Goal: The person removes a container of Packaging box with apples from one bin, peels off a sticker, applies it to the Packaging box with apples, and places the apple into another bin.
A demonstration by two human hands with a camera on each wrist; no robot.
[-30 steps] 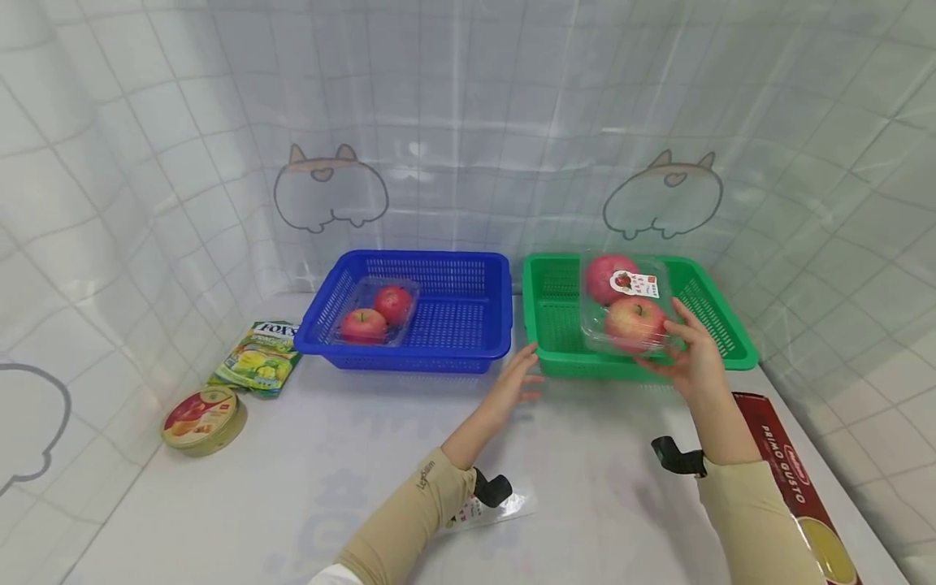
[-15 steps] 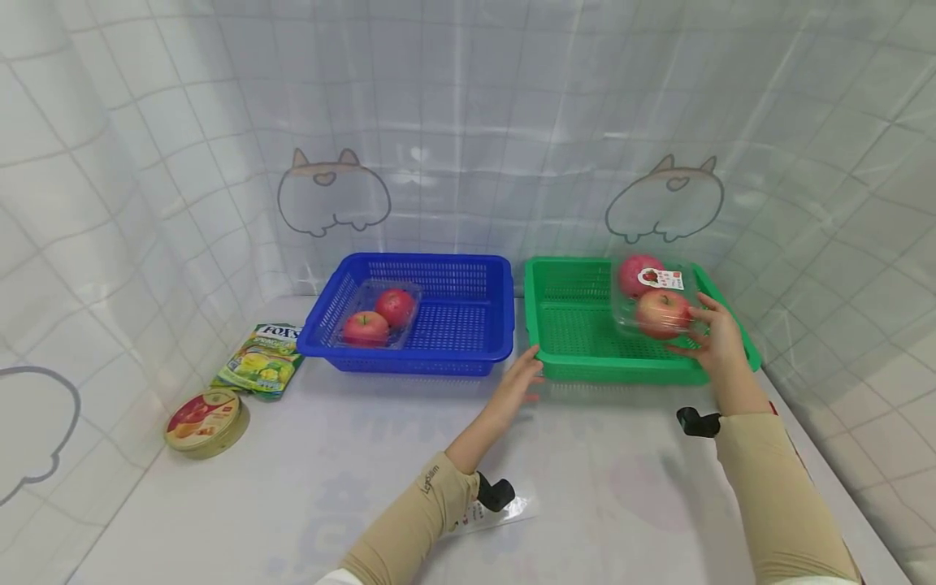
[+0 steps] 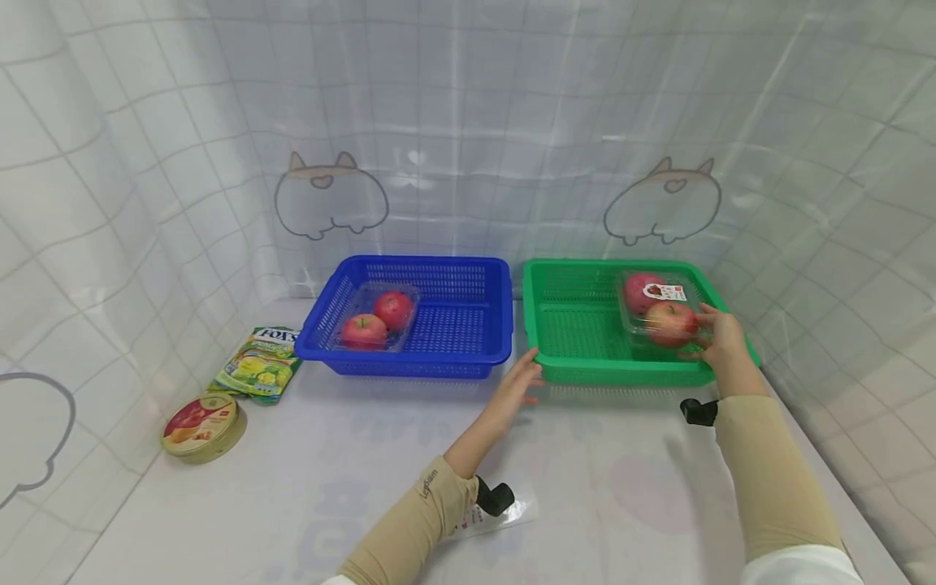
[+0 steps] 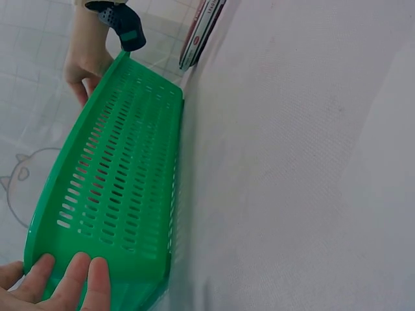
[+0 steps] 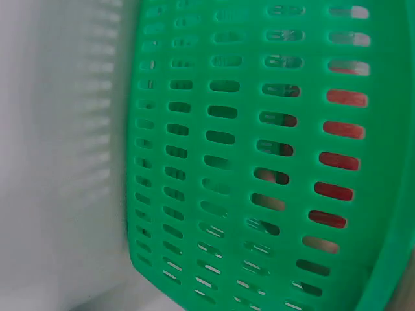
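Note:
My right hand (image 3: 727, 345) reaches over the right side of the green basket (image 3: 621, 372) and holds a clear plastic box of two apples (image 3: 670, 323) by its right side. The box sits inside the basket's right half, its white label facing up. My left hand (image 3: 512, 394) touches the basket's front left corner with extended fingers. In the left wrist view, its fingers (image 4: 76, 275) lie against the green wall and rim. From the right wrist, the slotted basket wall (image 5: 220, 123) fills most of the view, red fruit showing through the slots; the right hand's fingers are hidden there.
A blue basket (image 3: 409, 359) with another box of two apples (image 3: 366, 331) stands to the left. Beyond it lie a green-yellow FOX'S bag (image 3: 259, 366) and a round tin (image 3: 203, 426). A flat clear packet (image 3: 504, 520) lies under my left forearm. A tiled-pattern curtain (image 3: 468, 162) hangs behind.
My right hand has carried the apple box rightward from over the green basket's front rim, then down into its right half. The left hand has reached the basket's corner and stayed there.

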